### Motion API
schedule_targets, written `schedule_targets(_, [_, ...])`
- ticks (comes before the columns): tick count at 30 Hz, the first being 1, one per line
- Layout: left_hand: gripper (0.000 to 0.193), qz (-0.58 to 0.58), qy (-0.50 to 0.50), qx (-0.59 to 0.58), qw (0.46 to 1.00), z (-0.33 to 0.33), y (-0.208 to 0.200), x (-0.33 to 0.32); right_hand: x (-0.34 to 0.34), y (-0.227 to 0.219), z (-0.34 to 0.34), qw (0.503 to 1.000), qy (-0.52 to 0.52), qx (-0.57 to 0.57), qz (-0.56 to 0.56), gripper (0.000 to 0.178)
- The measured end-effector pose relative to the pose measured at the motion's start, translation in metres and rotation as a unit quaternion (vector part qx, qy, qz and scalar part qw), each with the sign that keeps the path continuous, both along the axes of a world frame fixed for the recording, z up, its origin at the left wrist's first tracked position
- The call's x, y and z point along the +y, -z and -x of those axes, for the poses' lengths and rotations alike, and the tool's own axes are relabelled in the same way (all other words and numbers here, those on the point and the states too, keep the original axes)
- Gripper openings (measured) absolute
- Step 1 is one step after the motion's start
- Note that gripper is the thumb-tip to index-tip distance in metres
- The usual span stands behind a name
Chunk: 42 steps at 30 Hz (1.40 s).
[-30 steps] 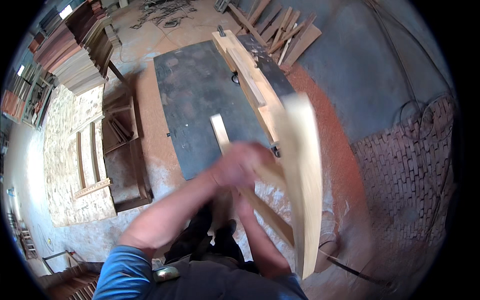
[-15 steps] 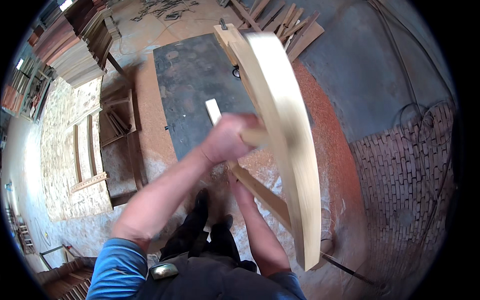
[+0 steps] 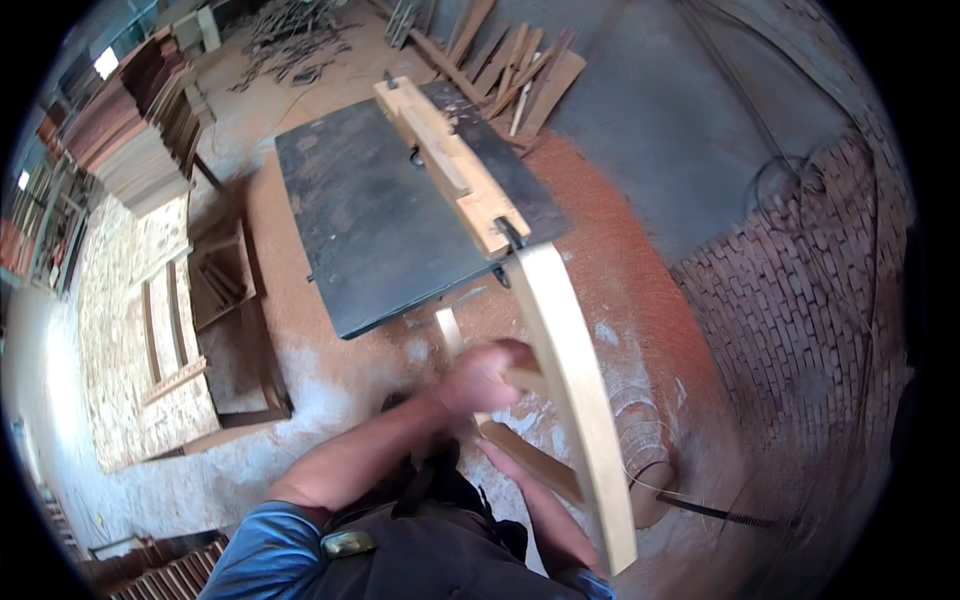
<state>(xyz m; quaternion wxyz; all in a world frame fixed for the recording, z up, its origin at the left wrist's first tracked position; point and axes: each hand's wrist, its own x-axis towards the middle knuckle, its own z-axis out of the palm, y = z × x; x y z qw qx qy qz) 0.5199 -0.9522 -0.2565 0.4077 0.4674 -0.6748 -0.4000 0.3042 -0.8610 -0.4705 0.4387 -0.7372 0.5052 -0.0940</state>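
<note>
A pale wooden frame (image 3: 572, 355) is held in front of me, its long, slightly curved leg running from the table's near corner toward my right side. Short rails join that leg to a second, mostly hidden leg (image 3: 448, 328). My left hand (image 3: 485, 380) is closed round the upper rail, a little smeared by motion. Lower down, my right hand (image 3: 494, 455) is at the lower rail (image 3: 535, 463), close to the second leg; its fingers are mostly hidden behind the wood. On the dark table (image 3: 365, 215) lies a wooden fence (image 3: 480, 190), with a black clamp at each end.
A plywood-topped bench (image 3: 120, 340) with wood strips on it stands at left, near stacked boards (image 3: 130, 140). Offcuts (image 3: 515, 75) lean at the far wall. Reddish sawdust (image 3: 620, 240) covers the floor beside the table. At right are a brick surface (image 3: 770, 310) and a round post-like object (image 3: 652, 490).
The wooden frame has come down and back toward me, off the table top, uncovering the fence and its near clamp. Both hands have moved with it. My view has shifted too.
</note>
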Motion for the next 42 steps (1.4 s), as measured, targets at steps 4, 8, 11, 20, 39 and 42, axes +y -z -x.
schedule_targets(4, [0.017, -0.068, -0.186, 0.193, 0.961, -0.059, -0.037, -0.027, -0.051, -0.091, -0.027, 0.923, 0.077, -0.217, -0.309, 0.031])
schedule_targets(8, [0.039, 0.124, -0.26, 0.222, 0.932, -0.152, -0.048, -0.027, -0.077, -0.148, -0.073, 0.872, 0.081, -0.314, -0.366, 0.044])
schedule_targets(11, [0.035, 0.082, -0.368, 0.337, 0.863, -0.157, -0.049, 0.006, -0.079, -0.144, -0.09, 0.92, 0.108, -0.331, -0.179, 0.051])
schedule_targets(20, [0.023, -0.396, -0.213, 0.043, 0.892, -0.128, 0.132, 0.262, -0.085, -0.206, -0.123, 0.966, 0.044, -0.152, 0.203, 0.07])
schedule_targets(39, [0.03, -0.027, -0.417, -0.314, 0.852, -0.226, 0.062, 0.162, -0.066, -0.226, -0.109, 0.963, -0.128, -0.064, 0.228, 0.063])
schedule_targets(42, [0.03, -0.021, -0.417, -0.344, 0.841, -0.21, 0.064, 0.17, -0.077, -0.224, -0.107, 0.961, -0.119, -0.07, 0.238, 0.057])
